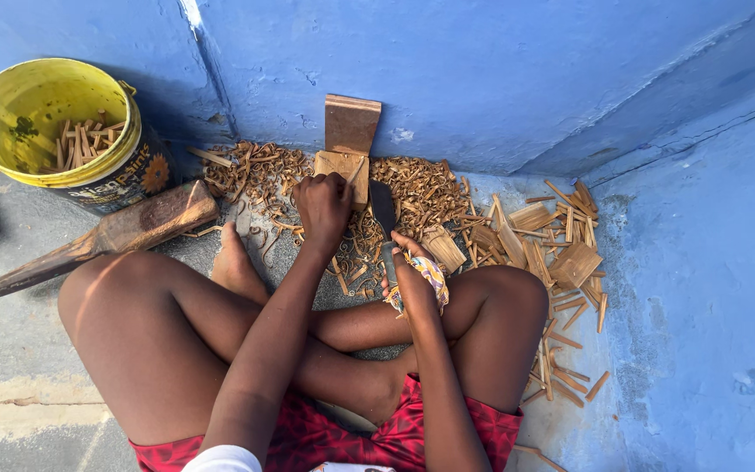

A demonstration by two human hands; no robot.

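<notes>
Both hands work at the corner of the floor, where a person sits cross-legged. Left hand (323, 203) is closed around the top of a small pale wooden block (341, 168), holding it on end against a darker brown upright plank (352, 123) that leans on the blue wall (482, 79). Right hand (410, 267) grips the handle of a dark-bladed knife (384, 210), its blade pointing up just beside the block; a patterned cloth strip (430, 278) wraps the handle at the palm. Curled wood shavings (259, 175) lie heaped around the block on the grey concrete floor (19, 323). To the right, flat split wooden slats (561, 253) are scattered near the wall. Further left lies a long brown wooden mallet (115, 234), and beyond it stands a yellow plastic bucket (10, 109) holding short cut sticks (85, 140).
</notes>
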